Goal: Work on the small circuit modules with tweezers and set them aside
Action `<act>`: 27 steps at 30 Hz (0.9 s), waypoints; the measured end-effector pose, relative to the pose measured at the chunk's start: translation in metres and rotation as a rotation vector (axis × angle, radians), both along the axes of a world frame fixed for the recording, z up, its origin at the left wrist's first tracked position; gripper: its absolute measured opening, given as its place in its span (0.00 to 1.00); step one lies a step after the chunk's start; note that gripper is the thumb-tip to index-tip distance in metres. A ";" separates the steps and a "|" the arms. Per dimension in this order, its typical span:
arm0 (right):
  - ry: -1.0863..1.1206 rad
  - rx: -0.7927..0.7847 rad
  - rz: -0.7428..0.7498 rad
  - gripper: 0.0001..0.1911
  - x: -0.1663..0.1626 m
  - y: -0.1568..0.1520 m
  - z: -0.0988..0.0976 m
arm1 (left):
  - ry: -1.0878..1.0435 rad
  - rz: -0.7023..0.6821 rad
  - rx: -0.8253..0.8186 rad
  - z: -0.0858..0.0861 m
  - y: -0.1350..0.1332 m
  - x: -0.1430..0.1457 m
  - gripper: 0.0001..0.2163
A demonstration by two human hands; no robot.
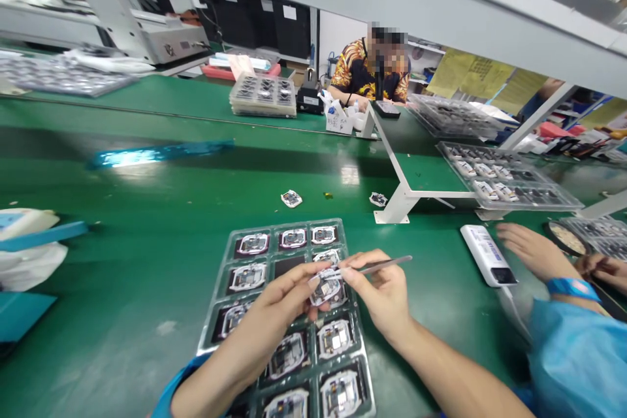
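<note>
Head view, operator: where is the part?

Your left hand (264, 320) grips a white-framed electronic module (326, 287) at 6 o'clock, fingers (304, 277) closed on it, above a clear blister tray (294, 225) on the green counter (122, 313).

And your right hand?

Your right hand (379, 294) pinches steel tweezers (386, 265) narrowly, tips at the module.

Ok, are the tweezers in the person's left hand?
No, the tweezers are pinched in the right hand, while the left hand holds a small framed electronic module.
</note>
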State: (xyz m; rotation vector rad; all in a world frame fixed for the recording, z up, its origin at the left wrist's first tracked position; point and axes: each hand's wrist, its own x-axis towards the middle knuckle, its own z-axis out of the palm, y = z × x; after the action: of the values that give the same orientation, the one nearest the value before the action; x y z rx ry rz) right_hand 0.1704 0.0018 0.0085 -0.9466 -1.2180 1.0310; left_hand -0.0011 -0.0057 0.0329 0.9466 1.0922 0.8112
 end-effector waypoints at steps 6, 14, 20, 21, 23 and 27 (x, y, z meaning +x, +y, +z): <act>-0.012 -0.052 0.025 0.06 -0.004 0.000 -0.005 | -0.048 0.027 -0.049 0.005 0.000 0.004 0.16; 0.043 -0.069 0.011 0.09 -0.006 0.001 -0.005 | -0.064 0.026 -0.078 0.006 0.000 0.005 0.17; 0.076 -0.017 0.094 0.08 -0.006 0.001 -0.003 | -0.057 0.033 -0.084 0.004 0.000 0.006 0.16; 0.069 0.015 0.109 0.07 -0.006 0.001 -0.003 | -0.047 0.036 -0.075 0.004 0.001 0.006 0.16; 0.014 0.114 0.114 0.05 -0.005 0.001 -0.001 | -0.026 0.036 -0.055 0.003 0.001 0.005 0.15; -0.162 0.365 0.070 0.04 0.000 0.001 0.004 | -0.004 0.032 -0.041 0.001 0.002 0.004 0.14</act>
State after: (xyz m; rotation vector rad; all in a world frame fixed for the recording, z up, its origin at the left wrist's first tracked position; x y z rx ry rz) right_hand 0.1699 0.0031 0.0125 -0.7143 -1.5221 0.7607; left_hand 0.0029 -0.0041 0.0338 0.8949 1.1190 0.8133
